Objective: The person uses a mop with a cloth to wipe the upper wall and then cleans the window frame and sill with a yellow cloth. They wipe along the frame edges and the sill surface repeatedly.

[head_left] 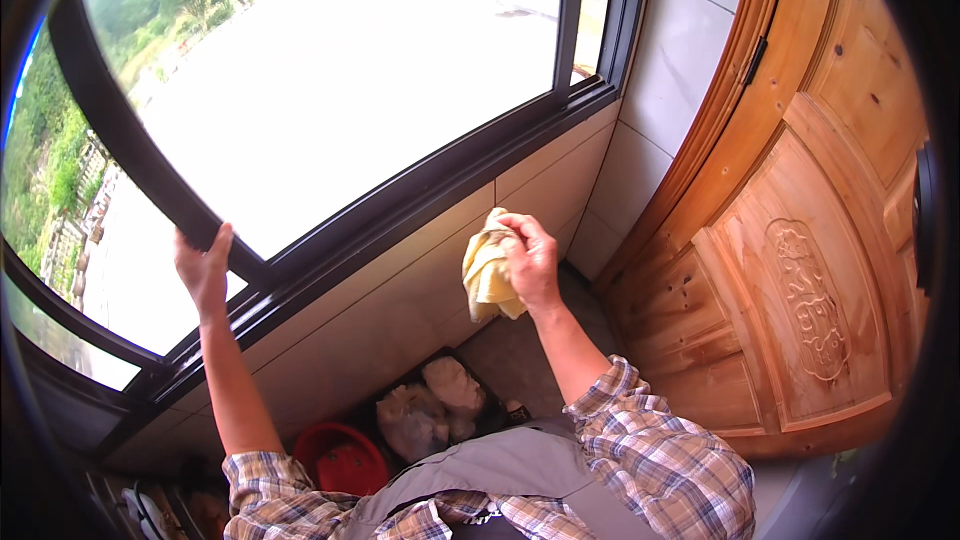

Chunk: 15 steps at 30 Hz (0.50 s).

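My left hand (202,270) grips the dark upright frame (142,139) of a sliding window sash, low down near its bottom corner. The thumb lies on the near side; the fingers are partly hidden behind the frame. In my right hand (534,259) is a crumpled yellow cloth (487,270) with a dark smudge near its top. Cloth and hand are in front of the tiled wall (420,262), below the dark window sill track (442,187). Past the large glass pane (337,90) lies a very bright paved yard.
On the floor below the window are a red plastic basin (341,457) and a dark container (491,409) holding pale plastic bags (450,386). A carved wooden door (802,277) with a dark handle (924,217) stands to the right, beside its wooden frame (720,90).
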Each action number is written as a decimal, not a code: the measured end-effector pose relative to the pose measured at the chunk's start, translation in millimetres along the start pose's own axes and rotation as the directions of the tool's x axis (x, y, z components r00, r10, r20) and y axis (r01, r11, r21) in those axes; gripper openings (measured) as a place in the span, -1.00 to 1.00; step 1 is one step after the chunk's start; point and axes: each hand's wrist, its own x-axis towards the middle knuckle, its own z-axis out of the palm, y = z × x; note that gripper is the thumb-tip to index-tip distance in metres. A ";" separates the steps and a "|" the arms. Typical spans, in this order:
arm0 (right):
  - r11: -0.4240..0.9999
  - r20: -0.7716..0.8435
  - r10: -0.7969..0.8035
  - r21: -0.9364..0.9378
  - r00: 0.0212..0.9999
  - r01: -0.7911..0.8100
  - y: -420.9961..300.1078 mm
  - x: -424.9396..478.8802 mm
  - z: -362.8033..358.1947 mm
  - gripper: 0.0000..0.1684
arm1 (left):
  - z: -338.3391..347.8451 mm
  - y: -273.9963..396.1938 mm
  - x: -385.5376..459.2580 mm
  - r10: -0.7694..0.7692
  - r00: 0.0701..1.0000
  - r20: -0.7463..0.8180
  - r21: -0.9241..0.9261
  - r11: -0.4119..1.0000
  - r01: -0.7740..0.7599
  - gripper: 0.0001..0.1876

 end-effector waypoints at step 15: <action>0.988 -0.112 0.123 0.102 0.986 -0.112 28.6 26.1 -45.4 -0.61 | -127.3 -85.9 -16.2 0.361 0.721 -0.591 0.705 0.666 0.245 -0.53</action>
